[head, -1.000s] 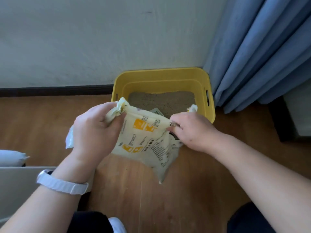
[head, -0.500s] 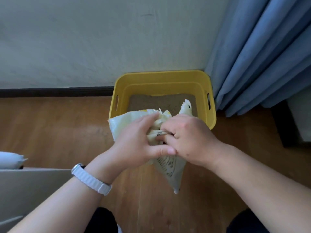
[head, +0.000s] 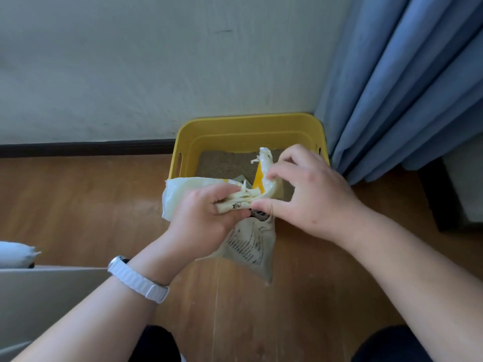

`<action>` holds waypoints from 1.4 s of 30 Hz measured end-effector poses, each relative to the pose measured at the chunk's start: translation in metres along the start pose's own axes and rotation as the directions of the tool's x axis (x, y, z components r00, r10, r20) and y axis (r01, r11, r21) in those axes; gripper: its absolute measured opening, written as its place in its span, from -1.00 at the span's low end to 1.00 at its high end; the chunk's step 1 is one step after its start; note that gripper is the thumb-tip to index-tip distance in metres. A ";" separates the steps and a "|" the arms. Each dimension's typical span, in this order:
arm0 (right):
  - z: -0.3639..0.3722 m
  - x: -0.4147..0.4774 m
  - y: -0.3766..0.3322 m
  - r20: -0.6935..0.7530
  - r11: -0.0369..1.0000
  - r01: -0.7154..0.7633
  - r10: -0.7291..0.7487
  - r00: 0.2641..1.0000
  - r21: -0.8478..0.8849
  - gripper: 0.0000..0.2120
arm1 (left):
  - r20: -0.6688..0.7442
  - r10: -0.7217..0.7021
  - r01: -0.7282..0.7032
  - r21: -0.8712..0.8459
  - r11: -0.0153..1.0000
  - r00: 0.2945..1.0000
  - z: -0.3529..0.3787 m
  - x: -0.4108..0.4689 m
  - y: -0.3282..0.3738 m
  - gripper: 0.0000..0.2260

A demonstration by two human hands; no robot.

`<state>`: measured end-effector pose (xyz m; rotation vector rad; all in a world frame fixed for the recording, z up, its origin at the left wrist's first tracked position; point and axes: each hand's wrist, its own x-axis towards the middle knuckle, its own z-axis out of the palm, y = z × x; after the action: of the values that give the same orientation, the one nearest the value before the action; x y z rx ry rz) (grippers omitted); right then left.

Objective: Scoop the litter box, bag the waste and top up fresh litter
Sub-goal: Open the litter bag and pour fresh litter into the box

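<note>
Just in front of the yellow litter box [head: 248, 122], the left hand [head: 203, 218] had its grip clenched round the printed bag [head: 251, 246] at its bunched top; the right hand [head: 308, 199] pinched the same bunch.

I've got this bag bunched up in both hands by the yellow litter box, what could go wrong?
The bag hangs over the floor, not the litter box; if the bunched top slips from your left hand or right hand, contents could spill there. Frayed strips at the top may tear further.
</note>
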<state>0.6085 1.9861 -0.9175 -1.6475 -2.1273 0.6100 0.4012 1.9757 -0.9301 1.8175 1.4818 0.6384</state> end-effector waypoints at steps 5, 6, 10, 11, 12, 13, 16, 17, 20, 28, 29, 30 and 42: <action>0.000 0.004 0.025 0.341 0.939 -0.226 0.130 0.931 0.260 0.01 | 0.013 -0.023 0.024 -0.124 0.992 1.000 -0.016 -0.003 0.006 -0.76; 0.002 0.003 0.025 0.384 0.904 -0.249 0.106 0.917 0.348 0.05 | 0.022 -0.012 0.015 -0.153 0.988 1.000 -0.018 -0.004 0.008 -0.78; 0.007 0.003 0.024 0.456 0.709 -0.325 0.006 0.890 0.626 -0.16 | 0.022 0.022 -0.017 -0.193 0.981 1.000 -0.022 -0.006 0.014 -0.82; 0.007 0.004 0.024 0.442 0.682 -0.328 0.009 0.897 0.653 -0.33 | 0.001 0.025 -0.024 -0.179 0.984 1.000 -0.023 -0.006 0.015 -0.83; 0.008 0.004 0.023 0.417 0.683 -0.320 0.024 0.908 0.657 -0.51 | -0.028 0.027 -0.031 -0.159 0.987 0.999 -0.023 -0.006 0.016 -0.84; 0.009 0.004 0.021 0.381 0.696 -0.305 0.048 0.923 0.651 -0.67 | -0.067 0.021 -0.030 -0.141 0.990 0.997 -0.023 -0.006 0.017 -0.82; 0.014 0.002 0.010 0.219 0.805 -0.201 0.092 0.972 0.558 -0.80 | -0.220 -0.050 0.028 -0.102 0.994 0.974 -0.021 -0.003 0.019 -0.74; 0.015 0.001 0.005 0.149 0.852 -0.143 0.077 0.986 0.503 -0.72 | -0.273 -0.071 0.048 -0.091 0.995 0.959 -0.019 -0.001 0.020 -0.71; 0.015 -0.004 -0.013 0.071 0.918 -0.026 -0.002 0.998 0.395 -0.66 | -0.410 -0.137 0.090 -0.131 0.987 0.902 -0.016 0.003 0.023 -0.69; 0.017 -0.014 -0.022 0.257 0.813 -0.076 -0.092 0.962 0.577 -0.77 | -0.338 -0.122 0.046 -0.227 0.973 0.933 -0.008 0.002 0.021 -0.72; 0.018 -0.015 -0.022 0.216 0.788 -0.084 -0.063 0.974 0.610 -0.80 | -0.285 -0.102 0.028 -0.252 0.967 0.953 -0.008 0.001 0.024 -0.74; 0.020 -0.016 -0.023 0.164 0.766 -0.080 -0.034 0.986 0.638 -0.83 | -0.226 -0.074 0.006 -0.290 0.957 0.971 -0.009 -0.001 0.027 -0.77; 0.023 -0.016 -0.017 -0.054 0.700 -0.107 0.203 0.978 0.706 -0.78 | -0.001 0.141 -0.136 -0.273 0.952 0.990 0.008 -0.010 0.014 -0.42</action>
<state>0.5863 1.9643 -0.9281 -1.3618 -1.3807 1.1605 0.4138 1.9632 -0.9235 1.7153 1.1950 0.8482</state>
